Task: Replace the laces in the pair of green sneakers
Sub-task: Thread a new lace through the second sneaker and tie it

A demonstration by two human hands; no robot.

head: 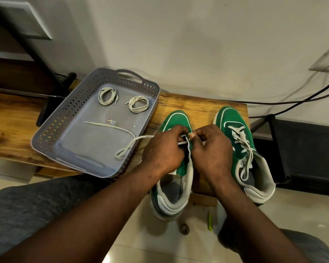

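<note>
Fingers [179,130] of your left hand [163,149] and right hand [211,147] curl together, pinching the lace [144,137] over the unlaced sneaker [176,118] on the bench [198,103]. Its free end trails into the tray [95,80]. Just beside stands the laced sneaker [234,118].

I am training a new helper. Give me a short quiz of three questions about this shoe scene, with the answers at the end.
1. True or false: the right sneaker has a lace through its eyelets.
2. How many coiled laces lie in the grey tray? A) one B) two C) four
3. Which sneaker do the left hand and the right hand both work at?

Key: 1 true. 2 B. 3 The left sneaker; its loose lace trails into the tray.
</note>
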